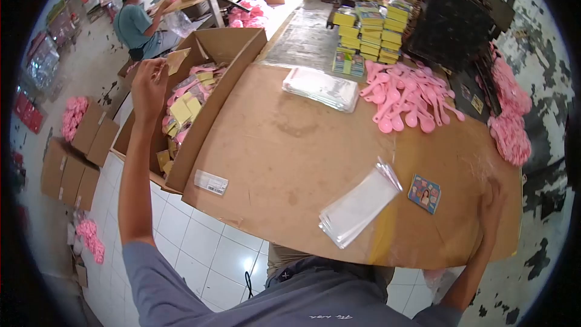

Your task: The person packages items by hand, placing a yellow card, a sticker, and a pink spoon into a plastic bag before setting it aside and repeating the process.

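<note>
Head camera: two hands, one table [284, 145], one open cardboard box [233, 48].
One picture card [424, 194], two stacks of clear bags [357, 209] and one pile of pink spoons [405, 100] lie on it. Pink and yellow packets [184, 109] fill the box. Left hand [148, 82] hangs above it, fingertips pinched, grip unclear; right hand [491, 203] lies flat, empty, at the table edge.
</note>
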Tool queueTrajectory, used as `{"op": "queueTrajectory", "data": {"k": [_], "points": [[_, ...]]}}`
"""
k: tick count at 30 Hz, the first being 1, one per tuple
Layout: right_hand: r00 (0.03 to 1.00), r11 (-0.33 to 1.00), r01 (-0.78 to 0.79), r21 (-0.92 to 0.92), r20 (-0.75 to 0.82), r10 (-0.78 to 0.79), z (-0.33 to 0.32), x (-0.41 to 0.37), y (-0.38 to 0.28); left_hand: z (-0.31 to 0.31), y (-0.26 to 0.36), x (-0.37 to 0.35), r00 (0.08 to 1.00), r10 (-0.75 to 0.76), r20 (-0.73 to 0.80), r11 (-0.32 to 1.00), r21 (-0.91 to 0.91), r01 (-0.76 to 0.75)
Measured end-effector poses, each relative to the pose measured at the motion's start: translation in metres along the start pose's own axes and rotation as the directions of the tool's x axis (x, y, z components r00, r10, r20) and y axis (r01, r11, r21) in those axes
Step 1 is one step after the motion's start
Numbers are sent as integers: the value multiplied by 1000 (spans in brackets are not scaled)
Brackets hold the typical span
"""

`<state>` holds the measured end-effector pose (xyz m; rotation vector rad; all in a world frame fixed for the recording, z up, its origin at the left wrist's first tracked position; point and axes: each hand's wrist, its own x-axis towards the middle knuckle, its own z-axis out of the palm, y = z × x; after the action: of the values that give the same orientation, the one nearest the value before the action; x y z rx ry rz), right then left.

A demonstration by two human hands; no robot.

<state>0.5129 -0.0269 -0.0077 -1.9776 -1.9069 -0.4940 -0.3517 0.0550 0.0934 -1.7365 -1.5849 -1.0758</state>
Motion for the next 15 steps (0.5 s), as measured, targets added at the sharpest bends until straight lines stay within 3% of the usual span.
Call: {"op": "queueTrajectory", "data": {"k": [1,4,5,7,8,10,15], "points": [[982,857,-185,481,124,142,4,-7,-12,14,-30,-2,999,-17,37,999,31,16],[983,915,-180,361,105,152,12,-28,-34,68,-121,-16,952,-113,285,980,192,59],[980,887,-199,417,109,169,16,-30,-36,88,-147,-25,912,-155,380,965,255,57],[972,825,-235,514,118,204,21,-31,-33,130,-186,-62,882,-137,451,823,548,-153],[970,793,-243,559,118,215,22,-31,-30,137,-188,-62,680,-396,617,797,599,-79],[965,721,-250,646,102,243,26,-30,-24,168,-229,-78,565,-543,622,798,591,117],[964,736,-252,628,98,246,34,-33,-22,198,-241,-83,364,-512,778,858,482,177]]}}
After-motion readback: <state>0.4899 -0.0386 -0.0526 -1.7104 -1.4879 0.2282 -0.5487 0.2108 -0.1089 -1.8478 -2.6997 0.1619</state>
